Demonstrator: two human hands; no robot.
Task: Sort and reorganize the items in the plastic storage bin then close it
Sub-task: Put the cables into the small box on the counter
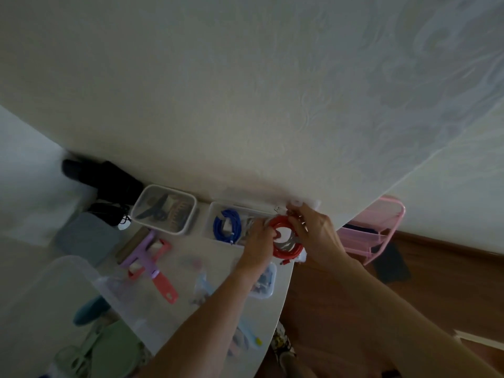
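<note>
1. Both forearms reach far, toward the wall.
2. Left hand [259,237] and right hand [313,230] pinch the red cable coil [286,241] between them — flat, over the clear tray's [215,214] right end.
3. Blue cable coil [227,226] lies inside, left of the grip.

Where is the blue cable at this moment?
In the head view, the coiled blue cable lies in the left part of a clear tray by the wall, just left of the red cable that both hands hold.
</note>
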